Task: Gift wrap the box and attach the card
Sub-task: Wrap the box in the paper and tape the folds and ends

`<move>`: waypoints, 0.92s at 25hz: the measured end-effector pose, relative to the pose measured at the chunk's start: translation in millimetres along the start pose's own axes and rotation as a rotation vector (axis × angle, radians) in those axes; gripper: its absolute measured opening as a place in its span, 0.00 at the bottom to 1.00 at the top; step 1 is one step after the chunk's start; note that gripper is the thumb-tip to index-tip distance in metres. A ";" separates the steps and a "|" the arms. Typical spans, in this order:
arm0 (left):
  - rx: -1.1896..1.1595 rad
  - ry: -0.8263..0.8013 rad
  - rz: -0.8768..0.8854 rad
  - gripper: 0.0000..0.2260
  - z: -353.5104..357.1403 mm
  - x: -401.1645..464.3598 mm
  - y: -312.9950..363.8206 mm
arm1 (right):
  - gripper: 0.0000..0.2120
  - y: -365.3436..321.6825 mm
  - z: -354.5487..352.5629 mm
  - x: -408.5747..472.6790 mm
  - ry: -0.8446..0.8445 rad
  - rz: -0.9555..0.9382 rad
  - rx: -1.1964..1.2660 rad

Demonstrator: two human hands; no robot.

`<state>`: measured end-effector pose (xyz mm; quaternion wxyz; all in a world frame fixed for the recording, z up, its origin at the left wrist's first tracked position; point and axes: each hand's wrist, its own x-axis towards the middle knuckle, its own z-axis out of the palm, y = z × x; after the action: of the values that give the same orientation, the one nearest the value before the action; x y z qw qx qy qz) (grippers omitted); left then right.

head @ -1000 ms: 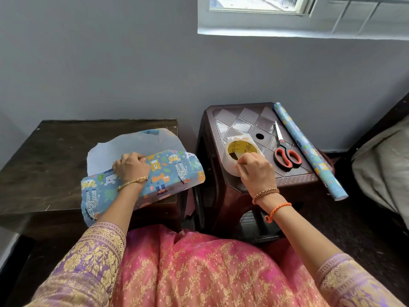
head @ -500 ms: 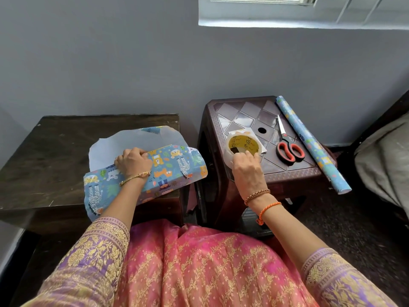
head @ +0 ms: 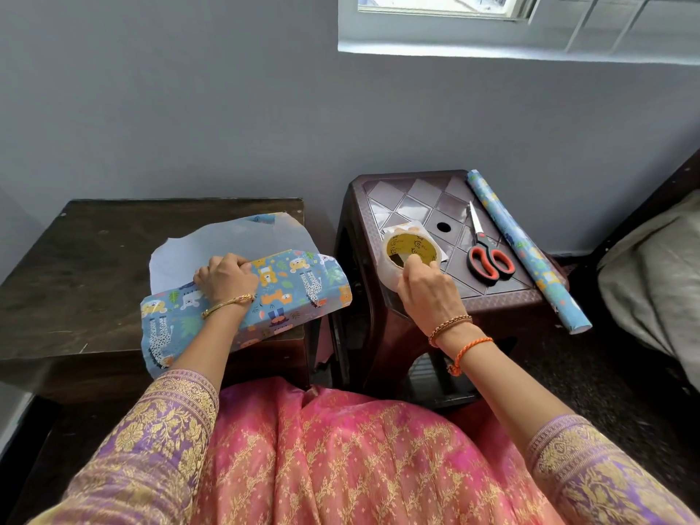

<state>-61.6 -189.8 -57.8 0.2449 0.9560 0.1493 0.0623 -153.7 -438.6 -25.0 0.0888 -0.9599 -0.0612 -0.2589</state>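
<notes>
Box [head: 295, 293] lying half-wrapped in paper on table [head: 75, 267], left hand [head: 227, 278] curling over its top and pressing paper down, right hand [head: 428, 289] pinching tape roll [head: 411, 253] on stool [head: 416, 198], scissors [head: 488, 255] resting beside paper roll [head: 526, 252].

Grey-blue wall [head: 189, 108], window [head: 492, 9] top right w/ daylight. Dark wooden table [head: 75, 267] at left, brown plastic stool [head: 416, 191] beside it. Dark floor [head: 606, 392]; grey fabric [head: 659, 274] at right edge.
</notes>
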 end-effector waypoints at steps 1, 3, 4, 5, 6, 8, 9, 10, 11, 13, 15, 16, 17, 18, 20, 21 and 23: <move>0.002 0.001 0.002 0.11 0.0 -0.4 0.1 | 0.11 2.6 -0.2 -1.1 0.008 0.038 0.036; 0.000 0.004 0.006 0.11 -0.2 -0.2 1.0 | 0.08 6.9 4.0 -3.1 0.014 0.097 0.099; -0.003 0.005 0.006 0.11 -0.2 -0.1 1.1 | 0.08 7.3 6.8 -3.7 0.029 0.100 0.102; -0.002 0.005 0.007 0.11 -0.1 -0.1 1.2 | 0.09 6.7 7.9 -4.2 0.037 0.099 0.100; 0.000 0.005 0.008 0.11 0.0 -0.4 1.1 | 0.10 6.8 8.9 -4.0 0.052 0.099 0.097; 0.005 0.005 0.009 0.11 -0.2 -0.9 0.8 | 0.10 8.6 8.0 -3.2 0.055 0.110 0.114; 0.004 0.004 0.009 0.11 -0.4 -0.9 0.9 | 0.09 10.1 6.7 -2.8 0.052 0.117 0.118; 0.003 0.005 0.010 0.11 -0.5 -0.6 0.9 | 0.08 12.0 6.1 -2.5 0.050 0.128 0.126; 0.003 0.006 0.010 0.11 -0.5 -0.5 0.7 | 0.08 13.3 4.9 -2.0 0.046 0.155 0.148; 0.005 0.007 0.012 0.11 0.1 -0.8 0.5 | 0.07 16.4 4.4 -1.0 0.051 0.201 0.223; 0.006 0.008 0.013 0.11 0.5 -0.9 0.4 | 0.05 18.4 6.6 -1.0 0.075 0.179 0.283; 0.005 0.007 0.013 0.11 0.3 -0.8 0.5 | 0.03 18.8 8.2 -1.6 0.093 0.150 0.293; 0.005 0.006 0.012 0.11 0.2 -0.9 0.6 | 0.03 18.3 9.4 -2.1 0.111 0.130 0.295; 0.005 0.005 0.011 0.12 0.2 -1.1 0.7 | 0.03 17.7 10.4 -2.2 0.130 0.116 0.293; 0.007 0.002 0.009 0.12 0.0 -1.2 1.2 | 0.03 15.5 11.3 -2.3 0.164 0.105 0.279; 0.007 0.002 0.008 0.12 -0.5 -1.4 1.5 | 0.04 14.2 11.2 -2.8 0.173 0.101 0.273; 0.001 0.002 0.008 0.12 -1.3 -1.8 2.1 | 0.08 12.4 11.5 -4.3 0.178 0.089 0.257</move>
<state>-63.0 -191.5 -55.7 0.2443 0.9566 0.1455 0.0642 -149.7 -448.7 -38.7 0.2272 -0.9157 -0.0432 -0.3287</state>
